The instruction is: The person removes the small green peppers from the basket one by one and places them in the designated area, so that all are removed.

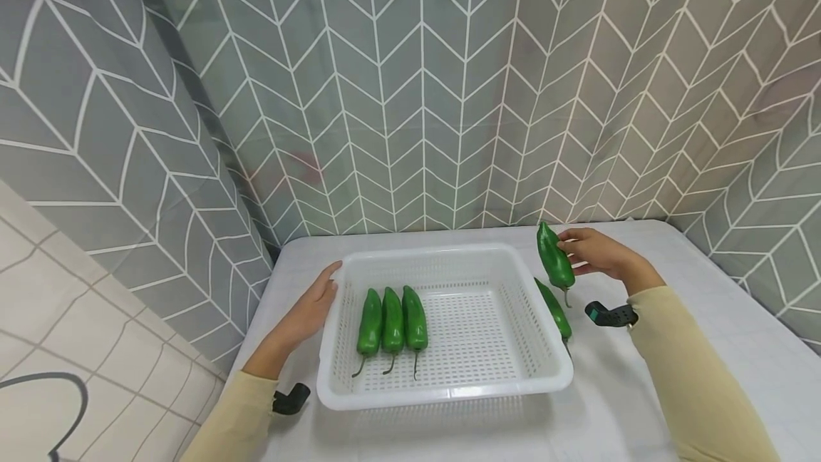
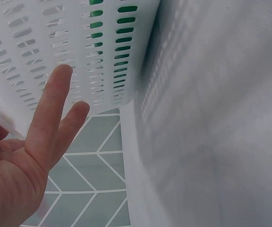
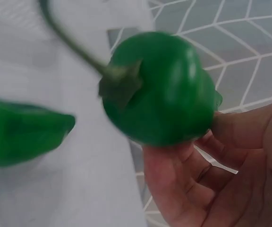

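Observation:
A white perforated plastic basket [image 1: 449, 392] stands on the table, with three green chili peppers [image 1: 393, 323] side by side in its left part, stems toward the near side. My left hand [image 1: 312, 310] rests at the basket's left rim; in the left wrist view, two extended fingers [image 2: 51, 111] lie along its slotted outer wall. To the right of the basket, my right hand [image 1: 596, 254] pinches a large green chili pepper [image 1: 553, 255] between thumb and fingers, its stem hanging down. Another green chili pepper [image 1: 555, 310] lies on the table against the basket's right side.
A white cloth covers the table [image 1: 641, 383]. Grey herringbone-patterned curtains [image 1: 423, 105] hang behind and at the sides. White tiled wall [image 1: 77, 319] shows at the left, with a grey curved hose or cable [image 1: 51, 376]. A black wrist device sits at each cuff.

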{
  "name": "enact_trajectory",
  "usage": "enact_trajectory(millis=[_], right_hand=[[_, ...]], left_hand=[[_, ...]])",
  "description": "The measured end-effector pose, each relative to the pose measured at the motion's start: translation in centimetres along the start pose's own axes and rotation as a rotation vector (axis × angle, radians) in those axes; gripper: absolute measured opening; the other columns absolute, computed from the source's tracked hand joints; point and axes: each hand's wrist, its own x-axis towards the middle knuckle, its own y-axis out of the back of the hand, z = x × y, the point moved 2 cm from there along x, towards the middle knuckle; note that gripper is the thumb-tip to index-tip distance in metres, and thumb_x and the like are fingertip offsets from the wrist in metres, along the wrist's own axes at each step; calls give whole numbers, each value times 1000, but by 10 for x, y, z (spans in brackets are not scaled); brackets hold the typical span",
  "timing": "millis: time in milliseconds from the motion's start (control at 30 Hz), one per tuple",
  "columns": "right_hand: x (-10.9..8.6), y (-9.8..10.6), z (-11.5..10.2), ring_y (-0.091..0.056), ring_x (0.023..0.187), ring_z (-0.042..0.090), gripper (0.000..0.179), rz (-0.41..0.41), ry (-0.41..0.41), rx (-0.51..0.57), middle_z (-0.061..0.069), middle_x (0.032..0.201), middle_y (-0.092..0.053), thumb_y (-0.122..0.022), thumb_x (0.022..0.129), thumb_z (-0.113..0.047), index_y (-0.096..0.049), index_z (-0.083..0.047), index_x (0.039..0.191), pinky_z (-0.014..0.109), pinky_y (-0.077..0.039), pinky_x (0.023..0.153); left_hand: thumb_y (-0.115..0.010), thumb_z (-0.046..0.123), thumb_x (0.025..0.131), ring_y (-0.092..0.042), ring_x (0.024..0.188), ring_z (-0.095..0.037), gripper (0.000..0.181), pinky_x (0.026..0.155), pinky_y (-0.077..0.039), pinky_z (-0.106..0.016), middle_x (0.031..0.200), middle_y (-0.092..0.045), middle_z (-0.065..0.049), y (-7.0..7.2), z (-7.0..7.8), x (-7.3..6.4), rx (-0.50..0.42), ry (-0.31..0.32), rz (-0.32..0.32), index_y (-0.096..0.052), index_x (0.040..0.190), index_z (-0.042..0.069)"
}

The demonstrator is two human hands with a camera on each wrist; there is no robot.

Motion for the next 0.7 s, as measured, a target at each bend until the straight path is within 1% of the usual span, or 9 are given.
enact_trajectory(millis=[100, 333, 400, 567, 700], right_hand=[[0, 0, 11, -64, 112, 36, 48, -14, -21, -25, 22, 122, -61, -40, 111, -16, -32, 18, 144, 49, -56, 92], [-2, -1, 33, -61, 117, 42, 46, -44, -87, -73, 26, 123, -61, -40, 111, -14, -34, 19, 143, 51, -55, 92], [-3, -1, 37, -61, 116, 41, 46, -51, -107, -85, 26, 124, -60, -41, 111, -15, -35, 18, 143, 50, -56, 92], [-5, -1, 48, -63, 108, 34, 44, -66, -166, -123, 27, 123, -59, -41, 110, -14, -38, 18, 141, 48, -57, 88], [-6, -4, 55, -63, 106, 34, 42, -85, -201, -144, 29, 122, -57, -41, 109, -13, -40, 18, 138, 46, -58, 86]], left_hand=[[-25, 25, 114, -53, 130, -40, 54, 116, -26, -61, 149, -45, -26, 0, 0, 0, -3, -3, 0, -9, 163, 8], [-25, 24, 114, -55, 129, -40, 54, 115, -28, -61, 149, -45, -26, 0, 0, -1, -5, -6, -6, -9, 163, 7], [-25, 23, 114, -55, 128, -40, 54, 114, -30, -61, 148, -45, -26, 0, 0, 0, -3, -9, -5, -9, 163, 7], [-25, 23, 114, -56, 127, -40, 53, 113, -32, -61, 148, -46, -26, 0, 1, 0, 8, -10, -5, -10, 162, 8], [-24, 23, 114, -55, 128, -40, 53, 114, -30, -61, 148, -45, -27, 0, 1, 1, 4, -5, -5, -10, 162, 7]])
